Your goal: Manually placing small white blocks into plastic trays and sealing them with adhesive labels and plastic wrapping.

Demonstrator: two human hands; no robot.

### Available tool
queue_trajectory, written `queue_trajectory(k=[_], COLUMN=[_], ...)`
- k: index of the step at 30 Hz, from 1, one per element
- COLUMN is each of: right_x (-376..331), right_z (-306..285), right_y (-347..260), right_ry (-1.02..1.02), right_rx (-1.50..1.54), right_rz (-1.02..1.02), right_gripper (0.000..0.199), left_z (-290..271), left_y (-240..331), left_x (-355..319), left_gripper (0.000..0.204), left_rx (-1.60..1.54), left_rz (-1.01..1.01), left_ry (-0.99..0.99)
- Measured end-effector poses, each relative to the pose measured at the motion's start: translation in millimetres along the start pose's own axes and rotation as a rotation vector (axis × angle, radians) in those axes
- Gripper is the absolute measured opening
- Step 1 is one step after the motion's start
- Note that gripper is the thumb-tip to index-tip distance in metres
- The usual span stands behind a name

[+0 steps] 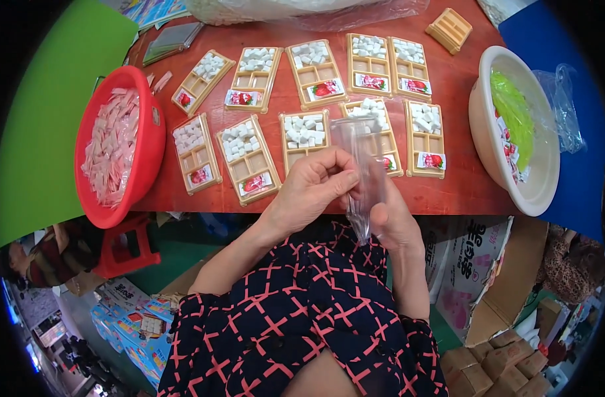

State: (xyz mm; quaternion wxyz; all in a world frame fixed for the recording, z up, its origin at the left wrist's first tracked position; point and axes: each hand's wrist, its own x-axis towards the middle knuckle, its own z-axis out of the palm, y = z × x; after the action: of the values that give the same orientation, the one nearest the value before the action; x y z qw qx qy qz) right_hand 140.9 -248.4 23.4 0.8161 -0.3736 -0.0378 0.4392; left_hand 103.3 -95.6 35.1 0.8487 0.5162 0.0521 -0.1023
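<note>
Held upright in front of me is a long clear plastic cover point(362, 149), shiny along its edges. My left hand point(312, 188) is closed, pinching the cover's left side between thumb and fingertips. On the other side, my right hand point(396, 215) grips it, thumb in front and fingers partly hidden behind the plastic. Behind the cover lies a tan compartment tray point(375, 112) with white cubes and a red-and-white sachet. Just beyond my left hand is another tray point(304, 129) of white cubes, its lower part hidden by that hand.
Several similar filled trays point(251, 152) lie in two rows. A red basin point(154, 142) of pink-white packets stands left; a cream basin point(478, 99) with sachets and green plastic stands right. Empty trays point(449, 30) and clear plastic pieces point(173, 41) sit at the back. Cardboard boxes point(497, 367) are below right.
</note>
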Motion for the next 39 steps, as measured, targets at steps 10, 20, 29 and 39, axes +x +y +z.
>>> queue_trajectory(k=[10,20,29,39], right_x=[-6,1,-12,9], right_z=[-5,-11,-23,-37], right_y=[-17,-23,-47,-52], right_ry=[0.47,0.339,0.528,0.763], right_rx=[-0.472,-0.638,-0.543,-0.934], right_rz=[-0.327,-0.381,-0.343,-0.483], right_gripper=[0.085,0.092,0.08,0.073], left_z=[12,23,20,-2], left_y=[-9,-9,-14,-35], left_x=[12,29,41,70], left_gripper=[0.026,0.031,0.043,0.052], left_rx=[-0.025,0.123,0.003,0.112], left_rz=[0.03,0.041,-0.048,-0.058], left_ry=[0.178,0.216,0.268,0.357])
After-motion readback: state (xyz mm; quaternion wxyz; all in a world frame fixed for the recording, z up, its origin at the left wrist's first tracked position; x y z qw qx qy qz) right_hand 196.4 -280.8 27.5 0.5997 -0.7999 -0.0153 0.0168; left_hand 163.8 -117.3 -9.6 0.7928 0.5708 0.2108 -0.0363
